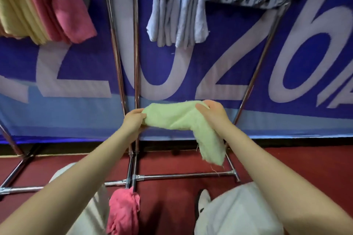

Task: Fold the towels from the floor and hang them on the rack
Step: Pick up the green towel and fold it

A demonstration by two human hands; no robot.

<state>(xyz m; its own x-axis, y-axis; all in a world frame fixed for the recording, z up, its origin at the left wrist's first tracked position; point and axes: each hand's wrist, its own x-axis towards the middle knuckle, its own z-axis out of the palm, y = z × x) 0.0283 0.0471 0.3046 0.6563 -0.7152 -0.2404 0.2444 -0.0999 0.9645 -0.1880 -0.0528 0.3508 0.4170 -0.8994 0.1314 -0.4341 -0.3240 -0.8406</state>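
The light green towel (179, 118) hangs in the air between both hands, in front of the rack (246, 0), one loose corner drooping toward the red floor (172, 192). The left hand (133, 118) pinches its left end with curled fingers; the right hand (212, 113) grips the right end, fingers wrapped into the cloth. To fold it well, I judge the drooping corner should be drawn up and matched to the top edge, the cloth kept taut so the layers lie flat. A pink towel (123, 213) waits on the floor below, near the person's legs. Folded blue towels (177, 11) already hang on the rack above.
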